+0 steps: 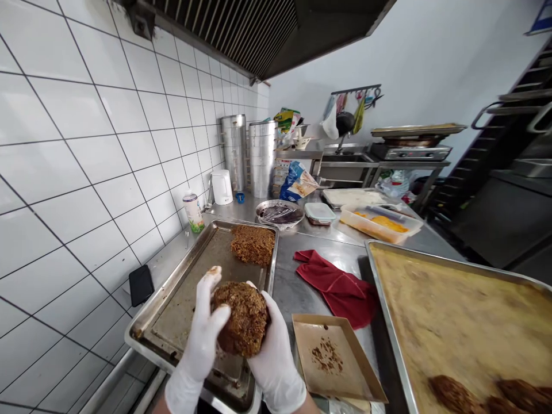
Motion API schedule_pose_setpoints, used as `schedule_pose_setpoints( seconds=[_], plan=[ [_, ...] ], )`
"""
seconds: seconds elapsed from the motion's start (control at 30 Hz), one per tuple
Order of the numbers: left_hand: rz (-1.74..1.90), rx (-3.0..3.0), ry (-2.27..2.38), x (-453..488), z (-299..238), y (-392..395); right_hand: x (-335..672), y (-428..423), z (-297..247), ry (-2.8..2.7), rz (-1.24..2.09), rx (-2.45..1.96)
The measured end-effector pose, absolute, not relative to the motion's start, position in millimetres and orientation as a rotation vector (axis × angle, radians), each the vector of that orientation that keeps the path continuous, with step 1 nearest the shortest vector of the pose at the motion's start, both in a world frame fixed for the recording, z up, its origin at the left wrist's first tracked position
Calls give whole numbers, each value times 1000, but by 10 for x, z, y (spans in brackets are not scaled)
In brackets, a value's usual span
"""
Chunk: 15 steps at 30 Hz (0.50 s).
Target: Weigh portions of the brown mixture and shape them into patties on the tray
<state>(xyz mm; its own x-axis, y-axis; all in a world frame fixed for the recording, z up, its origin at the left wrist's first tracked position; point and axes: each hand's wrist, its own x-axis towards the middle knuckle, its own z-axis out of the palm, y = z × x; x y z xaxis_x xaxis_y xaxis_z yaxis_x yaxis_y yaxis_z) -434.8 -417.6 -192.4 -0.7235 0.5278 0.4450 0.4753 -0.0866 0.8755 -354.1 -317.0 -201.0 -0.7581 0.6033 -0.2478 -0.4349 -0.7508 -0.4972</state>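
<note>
Both of my hands wear white gloves and hold a round, crumb-coated brown ball between them. My left hand presses its left side, thumb across the front and fingers raised. My right hand cups the ball from the right and below; its fingers are partly hidden behind it. Under the ball lies a worn metal baking tray, with a heap of brown crumbs in its far right corner. To the right of my hands stands a shallow cardboard box with a few crumbs inside.
A red cloth lies beyond the box. At right, a large paper-lined tray bears several brown coated pieces. A phone and a bottle stand near the tiled wall. A foil-rimmed wrapped dish and an orange-filled tub are farther back.
</note>
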Motion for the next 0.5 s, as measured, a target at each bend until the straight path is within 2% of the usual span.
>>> schedule_pose_setpoints(
  seconds=[0.1,0.27,0.33,0.4,0.5],
  plan=[
    [2021,1059,2115,-4335,-2018,-4201,-3403,-3089,-1931,-623,2476,-500],
    [1890,1319,2573,-3901,-2187,-4101,-3318,-3080,-1894,-618,2838,-469],
    [1779,1430,2520,-3736,-2140,-4095,-3214,-3117,-1973,-634,2729,-595],
    [1682,1522,2299,-3723,-2042,-4158,-3001,-3121,-2089,-658,2456,-722],
    [1500,1494,2235,-4094,-1962,-4348,-2553,-3025,-2235,-623,2198,-794]
  ],
)
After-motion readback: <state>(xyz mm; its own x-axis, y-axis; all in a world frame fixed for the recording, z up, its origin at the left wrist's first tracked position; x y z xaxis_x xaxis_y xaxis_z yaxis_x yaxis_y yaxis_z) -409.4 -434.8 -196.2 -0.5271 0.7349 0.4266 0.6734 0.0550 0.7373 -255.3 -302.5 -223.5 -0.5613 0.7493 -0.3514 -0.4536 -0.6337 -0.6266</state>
